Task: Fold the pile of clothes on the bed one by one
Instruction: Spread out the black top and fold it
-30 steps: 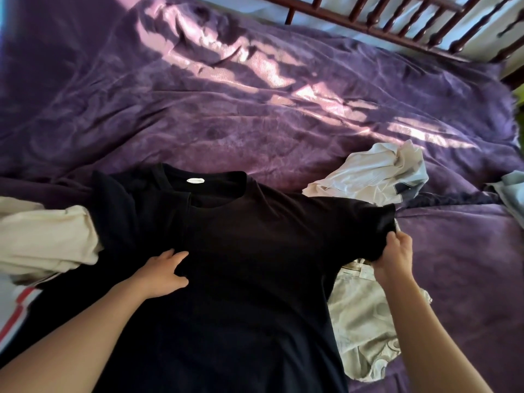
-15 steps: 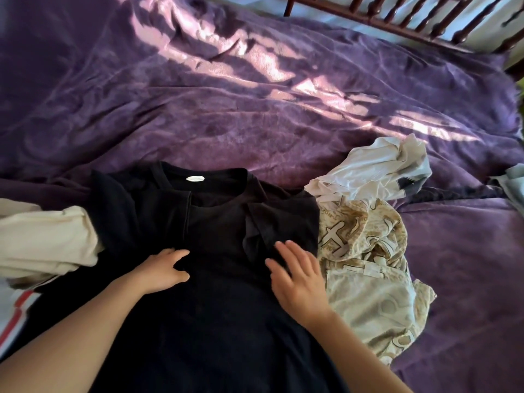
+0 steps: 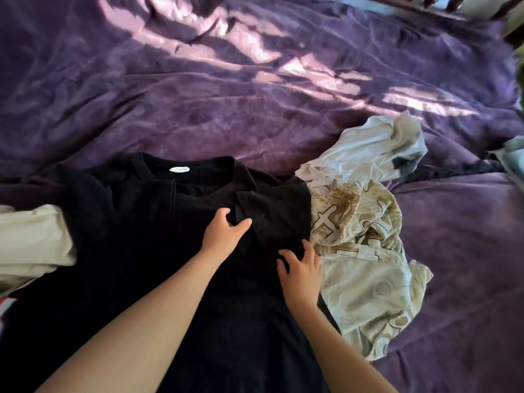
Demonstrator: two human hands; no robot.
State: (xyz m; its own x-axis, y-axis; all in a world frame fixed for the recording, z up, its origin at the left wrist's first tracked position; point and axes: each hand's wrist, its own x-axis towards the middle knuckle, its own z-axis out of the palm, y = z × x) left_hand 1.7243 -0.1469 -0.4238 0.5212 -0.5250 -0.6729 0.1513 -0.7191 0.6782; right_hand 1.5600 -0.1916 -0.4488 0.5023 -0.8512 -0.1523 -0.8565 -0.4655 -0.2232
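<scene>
A black T-shirt (image 3: 158, 251) lies flat on the purple bedspread (image 3: 255, 95), neck label (image 3: 179, 169) up. Its right sleeve (image 3: 278, 214) is folded inward over the chest. My left hand (image 3: 224, 235) pinches the edge of that folded sleeve between thumb and fingers. Just below it, my right hand (image 3: 302, 272) rests on the shirt's right side with fingers spread and slightly bent. Beside the shirt on the right lie a crumpled beige patterned garment (image 3: 363, 279) and a white garment (image 3: 368, 148).
A cream garment (image 3: 31, 236) lies at the left edge, partly under the black shirt, with a striped piece (image 3: 4, 303) below it. A pale blue cloth (image 3: 514, 157) shows at the right edge. A dark wooden rail (image 3: 425, 7) borders the bed's far side.
My right hand carried the right sleeve inward and laid it over the chest, uncovering the beige garment. My left hand moved right from the shirt's middle onto the folded sleeve's edge.
</scene>
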